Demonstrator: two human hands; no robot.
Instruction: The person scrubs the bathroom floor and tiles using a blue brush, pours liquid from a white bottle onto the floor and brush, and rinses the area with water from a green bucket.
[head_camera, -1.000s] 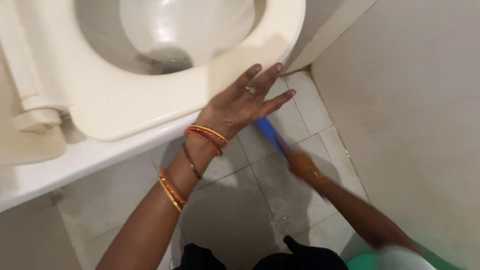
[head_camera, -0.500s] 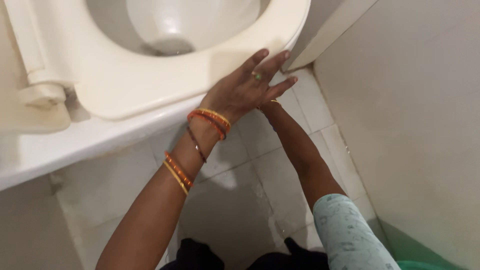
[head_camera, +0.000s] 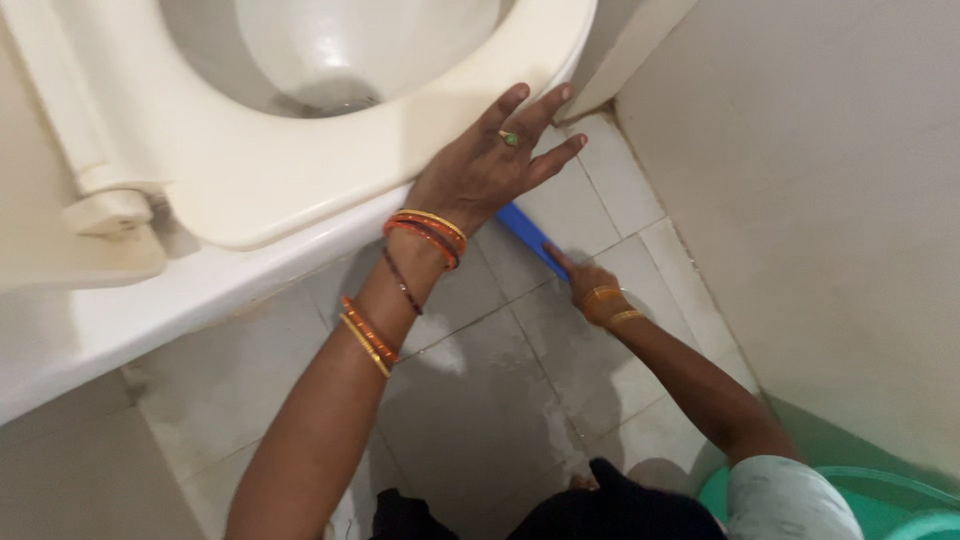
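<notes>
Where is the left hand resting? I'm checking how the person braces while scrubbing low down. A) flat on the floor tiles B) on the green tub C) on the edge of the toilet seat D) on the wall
C: the left hand lies spread on the front edge of the toilet seat, while the right hand holds a blue handle near the floor.

tiled floor (head_camera: 480, 390), green bucket (head_camera: 880, 500), wall (head_camera: 830, 200)

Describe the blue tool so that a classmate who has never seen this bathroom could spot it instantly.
Start at the cream toilet seat; on its front edge rests the left hand. Below that hand, over the pale floor tiles, the right hand grips a flat handle, the only bright blue thing here.
</notes>
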